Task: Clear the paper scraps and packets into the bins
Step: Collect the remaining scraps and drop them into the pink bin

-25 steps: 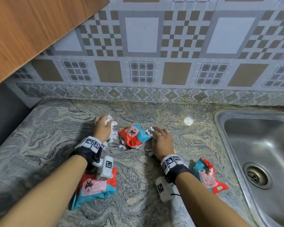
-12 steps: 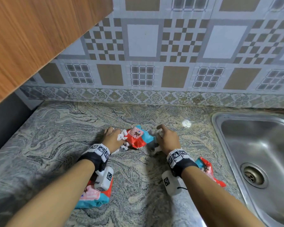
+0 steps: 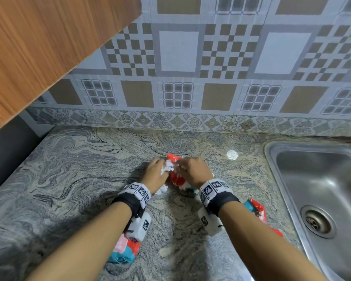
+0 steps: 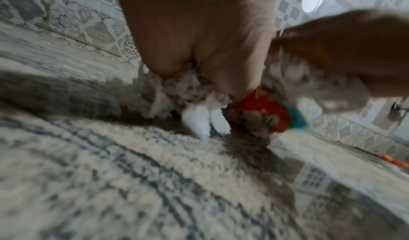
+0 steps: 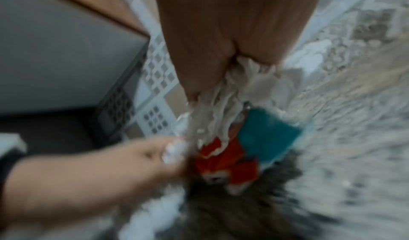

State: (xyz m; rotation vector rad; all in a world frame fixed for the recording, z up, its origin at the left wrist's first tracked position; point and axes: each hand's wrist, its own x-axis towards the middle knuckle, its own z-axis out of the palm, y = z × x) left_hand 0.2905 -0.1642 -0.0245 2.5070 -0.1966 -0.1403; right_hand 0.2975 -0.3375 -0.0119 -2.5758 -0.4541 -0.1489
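On the marbled counter (image 3: 79, 179) my two hands meet over a red and teal packet (image 3: 175, 178). My left hand (image 3: 157, 173) grips white paper scraps (image 3: 167, 166) against the packet's left side. My right hand (image 3: 190, 169) holds more white scraps and presses on the packet from the right. In the right wrist view the scraps (image 5: 221, 107) bunch out of my right hand (image 5: 221, 60) above the packet (image 5: 254, 149). In the blurred left wrist view, scraps (image 4: 199, 119) hang under my left hand (image 4: 199, 42) beside the packet (image 4: 272, 114). Fingertips are mostly hidden.
A second red and teal packet (image 3: 124, 252) lies under my left forearm and a third (image 3: 257, 211) beside my right wrist. A steel sink (image 3: 322, 189) with a drain is at the right. A wooden cabinet (image 3: 39, 47) overhangs the left. No bin is in view.
Both hands have swept inward from either side of the middle packet, gathering the loose white scraps, and now touch each other over it.
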